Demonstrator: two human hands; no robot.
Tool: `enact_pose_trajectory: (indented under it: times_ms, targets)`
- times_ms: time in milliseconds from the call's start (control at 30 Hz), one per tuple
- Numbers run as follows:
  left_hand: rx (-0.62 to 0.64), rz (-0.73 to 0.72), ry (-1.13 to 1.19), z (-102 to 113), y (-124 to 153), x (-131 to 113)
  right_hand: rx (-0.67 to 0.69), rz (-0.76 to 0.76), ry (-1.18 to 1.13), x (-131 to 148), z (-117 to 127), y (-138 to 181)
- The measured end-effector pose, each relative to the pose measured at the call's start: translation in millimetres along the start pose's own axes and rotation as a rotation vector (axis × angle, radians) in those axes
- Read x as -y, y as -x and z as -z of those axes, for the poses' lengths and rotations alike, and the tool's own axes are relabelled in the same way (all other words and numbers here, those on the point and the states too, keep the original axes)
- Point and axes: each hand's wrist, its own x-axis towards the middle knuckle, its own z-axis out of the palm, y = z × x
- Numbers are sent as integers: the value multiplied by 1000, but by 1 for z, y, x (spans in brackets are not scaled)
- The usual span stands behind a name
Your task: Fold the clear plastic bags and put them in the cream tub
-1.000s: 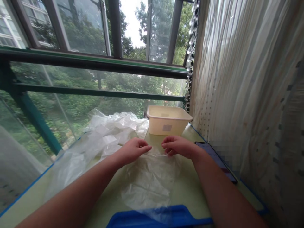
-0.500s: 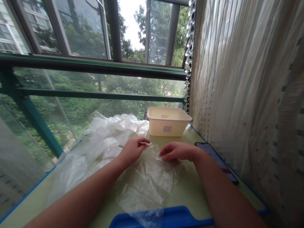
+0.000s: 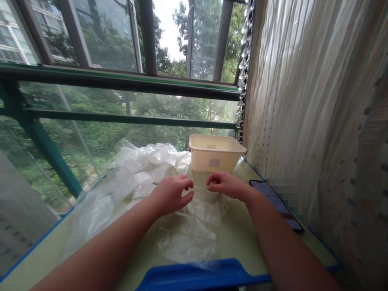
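A thin, crinkled clear plastic bag point(image 3: 189, 236) lies on the table below and between my hands. My left hand point(image 3: 172, 194) is just above its upper left part, with thumb and fingers apart and nothing visible between them. Opposite it, my right hand point(image 3: 227, 186) hovers near the bag's upper right side. Its fingers are curled, and a small gap shows between thumb and index finger. Sheer film between the two hands is hard to make out against the table. A heap of similar clear plastic bags point(image 3: 133, 173) spreads to the left, partly behind my left forearm.
Behind my hands stands a cream plastic bin point(image 3: 200, 161) with a small label. A phone point(image 3: 277, 206) lies at the right edge of the green table point(image 3: 242, 238). A blue molded edge piece point(image 3: 194, 277) is at the front. Railing and windows rise behind; a curtain point(image 3: 297, 101) hangs right.
My left thumb and fingers have spread apart. My right hand has risen slightly, away from the bag's surface. The bag between them has sunk lower and flatter.
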Motion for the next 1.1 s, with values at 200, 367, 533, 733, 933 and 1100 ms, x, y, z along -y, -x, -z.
enact_pose_trajectory:
  times_ms: [200,367,533,733,933,1100]
  targets:
    - [274,-16,-6,-13,2,-5,-18,-11,169,1,2,1]
    - [338,-21,15,-11,2,-5,29,-25,-13,1,0,2]
    - [365,-41,-11,-6,3,-8,60,-20,-184,2,0,2]
    - [343,-47,-18,-7,7,-12,8,14,-198,-4,2,-3]
    - [276,-8,89,-5,5,-17,-192,-27,73,-14,1,-12]
    - [182,-11,83,0,2,3,-400,114,346,-2,8,-4]
